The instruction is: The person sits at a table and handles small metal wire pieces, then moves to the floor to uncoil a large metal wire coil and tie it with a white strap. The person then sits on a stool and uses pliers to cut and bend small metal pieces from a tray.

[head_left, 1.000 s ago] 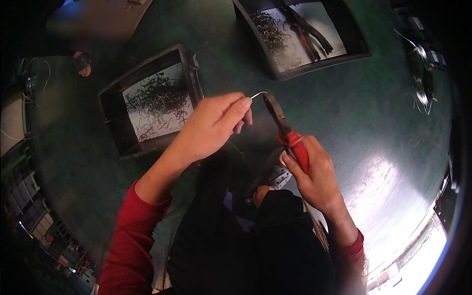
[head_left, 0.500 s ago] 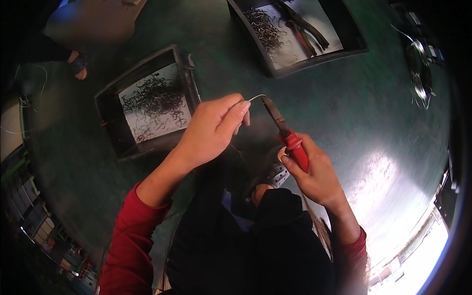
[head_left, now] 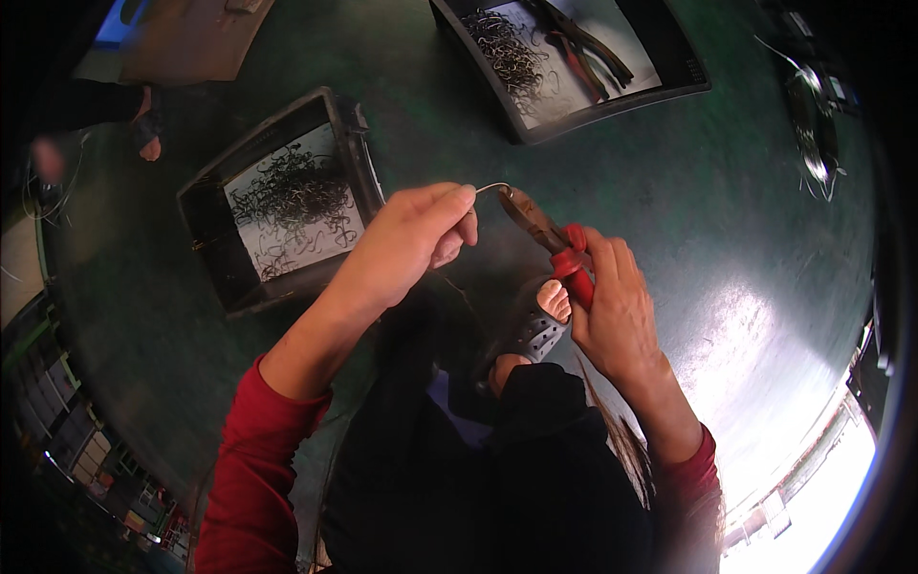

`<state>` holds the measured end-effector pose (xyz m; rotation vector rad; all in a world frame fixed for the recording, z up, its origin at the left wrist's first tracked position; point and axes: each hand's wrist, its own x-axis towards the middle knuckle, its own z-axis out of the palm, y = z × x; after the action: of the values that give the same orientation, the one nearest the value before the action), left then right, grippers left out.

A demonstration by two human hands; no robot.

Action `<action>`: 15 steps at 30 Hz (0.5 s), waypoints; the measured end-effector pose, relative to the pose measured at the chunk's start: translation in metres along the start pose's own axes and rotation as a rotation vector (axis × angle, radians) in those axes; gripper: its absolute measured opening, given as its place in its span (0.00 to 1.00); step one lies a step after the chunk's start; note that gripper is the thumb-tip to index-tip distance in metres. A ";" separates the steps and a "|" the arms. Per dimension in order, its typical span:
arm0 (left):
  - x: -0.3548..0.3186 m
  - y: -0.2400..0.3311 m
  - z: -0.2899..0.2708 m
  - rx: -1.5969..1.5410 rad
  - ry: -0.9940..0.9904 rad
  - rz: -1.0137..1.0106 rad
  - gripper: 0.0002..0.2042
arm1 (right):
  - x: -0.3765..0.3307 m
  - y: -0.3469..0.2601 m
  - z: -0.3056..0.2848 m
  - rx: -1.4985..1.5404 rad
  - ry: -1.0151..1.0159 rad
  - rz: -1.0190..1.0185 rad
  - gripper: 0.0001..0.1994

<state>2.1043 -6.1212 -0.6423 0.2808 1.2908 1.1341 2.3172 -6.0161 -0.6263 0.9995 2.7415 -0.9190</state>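
Note:
My left hand pinches a thin, curved piece of wire between thumb and forefinger. The wire's bent end sits at the jaw tips of red-handled pliers. My right hand is wrapped round the pliers' handles, with the jaws pointing up and to the left. Whether the jaws grip the wire or only touch it is too small to tell. Left of my left hand stands a black crate with a white bottom, holding a pile of small bent wire hooks.
A second black crate at the top holds more wire pieces and dark and red-handled pliers. A wire coil lies at the far right. At the upper left shows another person's foot. My sandalled foot stands below the pliers.
The pliers have turned, their handles now spread further apart and their tips slightly left. My right hand has rolled over so its back shows. My left hand has shifted slightly left, still pinching the wire.

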 end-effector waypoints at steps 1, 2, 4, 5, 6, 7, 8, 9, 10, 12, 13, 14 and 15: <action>0.000 0.000 0.000 -0.008 0.000 -0.007 0.18 | 0.001 0.000 0.000 -0.026 0.022 -0.018 0.31; 0.001 0.000 0.000 -0.018 -0.004 -0.005 0.18 | 0.002 0.001 0.001 -0.049 0.024 -0.016 0.31; 0.001 0.000 0.000 -0.050 -0.010 -0.024 0.18 | 0.003 0.001 0.002 -0.097 0.046 -0.037 0.32; 0.002 0.000 -0.001 -0.066 -0.016 -0.029 0.18 | 0.004 0.001 0.003 -0.108 0.061 -0.043 0.33; 0.002 0.000 -0.001 -0.076 -0.015 -0.034 0.18 | 0.005 0.002 0.004 -0.119 0.077 -0.048 0.33; 0.002 -0.001 -0.002 -0.085 -0.015 -0.038 0.18 | 0.006 0.002 0.005 -0.130 0.092 -0.054 0.34; 0.003 -0.001 -0.003 -0.092 -0.019 -0.044 0.18 | 0.007 0.003 0.006 -0.126 0.094 -0.053 0.33; 0.003 -0.002 -0.004 -0.106 -0.019 -0.049 0.18 | 0.007 0.005 0.006 -0.122 0.096 -0.053 0.32; 0.003 -0.003 -0.005 -0.117 -0.024 -0.057 0.18 | 0.008 0.006 0.007 -0.119 0.097 -0.052 0.31; 0.003 -0.004 -0.006 -0.152 -0.034 -0.079 0.18 | 0.010 0.010 0.008 -0.173 0.112 -0.075 0.31; 0.004 -0.003 -0.006 -0.175 -0.040 -0.094 0.18 | 0.011 0.011 0.008 -0.201 0.129 -0.091 0.31; 0.004 -0.002 -0.007 -0.196 -0.044 -0.102 0.18 | 0.013 0.012 0.008 -0.212 0.128 -0.103 0.30; 0.005 0.000 -0.007 -0.147 -0.039 -0.102 0.18 | 0.014 0.012 0.007 -0.224 0.137 -0.119 0.29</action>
<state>2.0978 -6.1200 -0.6474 0.1266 1.1679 1.1242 2.3124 -6.0049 -0.6414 0.8984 2.9618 -0.5571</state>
